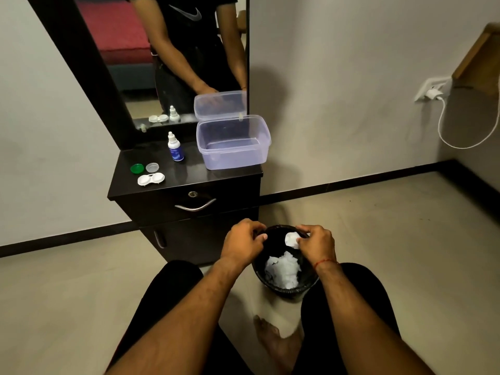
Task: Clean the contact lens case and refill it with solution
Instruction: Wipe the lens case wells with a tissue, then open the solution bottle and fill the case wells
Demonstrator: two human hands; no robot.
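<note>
**Case lying up and left of both hands, left hand nearer**

Lens case [151, 180] is sitting open on the dresser top [194, 173], near the front-left corner. Its long axis is running roughly left-right along the front edge. Green cap [137, 168] and grey cap [152, 167] are lying off, just behind it. Solution bottle [175, 147] is standing upright further back, with the clear tub [234, 152] at the right.

Both hands are working low over the black bin [286, 292] on the floor, well apart from the case.
- Right hand [316, 243] is pinching a white tissue wad [291, 239] over the bin mouth, above the tissue pile [284, 269] already inside.
- Left hand [239, 240] is curling its fingers at the bin rim. Can't tell whether it's gripping the rim or nothing.

My read: wiping is looking done and refilling is not yet started. The next reach is going forward, up and left. Left hand is better placed for the case, and right is needing to drop the wad first.
</note>
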